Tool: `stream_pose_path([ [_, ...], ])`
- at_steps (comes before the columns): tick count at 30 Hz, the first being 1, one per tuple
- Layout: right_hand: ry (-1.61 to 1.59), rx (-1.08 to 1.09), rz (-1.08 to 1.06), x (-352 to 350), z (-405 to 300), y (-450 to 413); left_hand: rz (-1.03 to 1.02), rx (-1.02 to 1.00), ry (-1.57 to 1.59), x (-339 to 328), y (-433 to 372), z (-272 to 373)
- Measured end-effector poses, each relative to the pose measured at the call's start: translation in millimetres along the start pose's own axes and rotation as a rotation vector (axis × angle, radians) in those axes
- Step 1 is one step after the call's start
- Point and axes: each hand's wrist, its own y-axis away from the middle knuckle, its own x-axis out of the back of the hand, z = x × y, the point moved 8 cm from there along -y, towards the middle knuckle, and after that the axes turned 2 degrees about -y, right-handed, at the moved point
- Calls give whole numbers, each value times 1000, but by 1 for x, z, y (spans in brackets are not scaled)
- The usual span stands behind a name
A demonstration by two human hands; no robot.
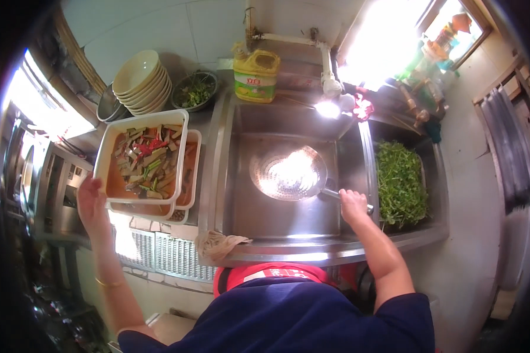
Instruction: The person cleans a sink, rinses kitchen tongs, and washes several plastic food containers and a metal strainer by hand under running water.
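Observation:
My right hand (354, 205) is closed around the metal handle of a large perforated strainer ladle (269, 178). The ladle's round bowl hangs over the left basin of a stainless steel sink (287, 220), and bright light glares on its holes. At the left, my left hand (92, 200) is raised against the near left corner of a white plastic tub (183, 154). Its fingers are blurred, so whether they grip the rim is unclear. Inside the tub, sliced food (148, 161) with red and green pieces lies in reddish-brown liquid. The tub rests on other tubs, partly hiding them.
Leafy greens (399, 185) fill the right basin. Behind the tubs stand stacked bowls (141, 84) and a metal bowl of greens (195, 90). A yellow detergent jug (256, 75) is at the sink's back, near a tap (346, 102). A cloth (218, 245) drapes the front edge.

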Motion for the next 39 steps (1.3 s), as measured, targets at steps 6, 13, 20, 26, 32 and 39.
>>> stream_pose_path([
  [6, -34, -249, -16, -99, -22, 19, -72, 16, -763, 118, -112, -164],
  [13, -298, -488, -568, -118, 11, 34, -391, 839, -272, 55, -103, -187],
  [20, -549, 43, 914, 192, -19, -97, -421, 811, -148, 42, -96, -210],
  [26, -38, -22, 359, 290, -64, -184, -350, 697, -65, 43, -90, -143],
  [32, -115, 6, 159, 240, -33, -220, -113, 669, 79, 83, 0, -82],
  [39, -111, 517, 286, 247, -51, -217, 125, 990, 498, -17, 163, 32],
])
